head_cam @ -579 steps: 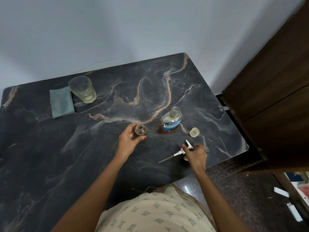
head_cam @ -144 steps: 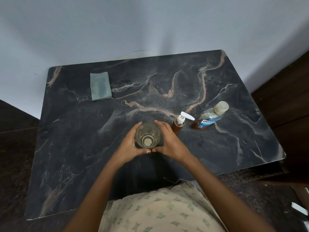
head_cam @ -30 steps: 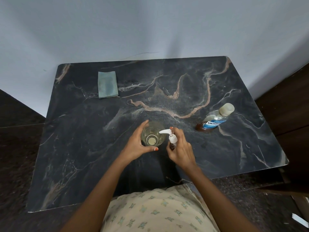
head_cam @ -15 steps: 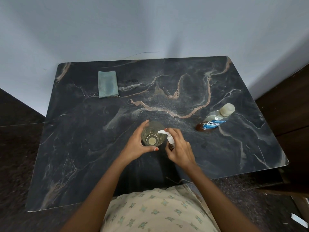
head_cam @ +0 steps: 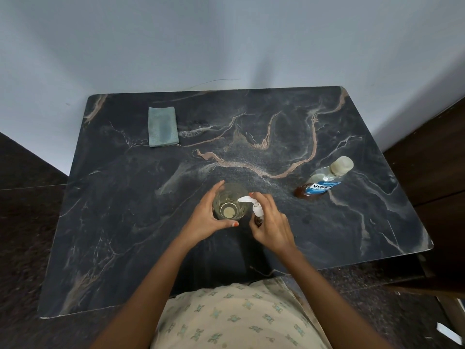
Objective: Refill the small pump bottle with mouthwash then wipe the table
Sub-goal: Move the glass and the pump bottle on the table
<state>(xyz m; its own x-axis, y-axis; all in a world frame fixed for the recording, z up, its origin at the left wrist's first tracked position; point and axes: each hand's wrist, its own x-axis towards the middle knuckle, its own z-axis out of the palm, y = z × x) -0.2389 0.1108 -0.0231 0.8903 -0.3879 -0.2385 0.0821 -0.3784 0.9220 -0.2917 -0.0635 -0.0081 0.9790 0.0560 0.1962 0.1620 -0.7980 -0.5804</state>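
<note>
My left hand [head_cam: 205, 217] wraps around a clear drinking glass [head_cam: 230, 201] standing near the table's front middle. My right hand [head_cam: 270, 222] grips the small pump bottle [head_cam: 258, 210], which holds brown liquid; a finger rests on its white pump head, and the nozzle reaches over the glass rim. The capped mouthwash bottle [head_cam: 323, 181], with a blue label and a little brown liquid, stands at the right. A folded teal cloth [head_cam: 162, 127] lies at the back left of the dark marble table [head_cam: 125, 210].
A pale wall runs behind the table. A dark wooden cabinet [head_cam: 432, 172] stands close to the table's right edge. Dark floor surrounds the table on the left and in front.
My right finger has come down onto the pump head, with the nozzle still over the glass. Earlier, both hands held the glass and the pump bottle stood beside the mouthwash bottle.
</note>
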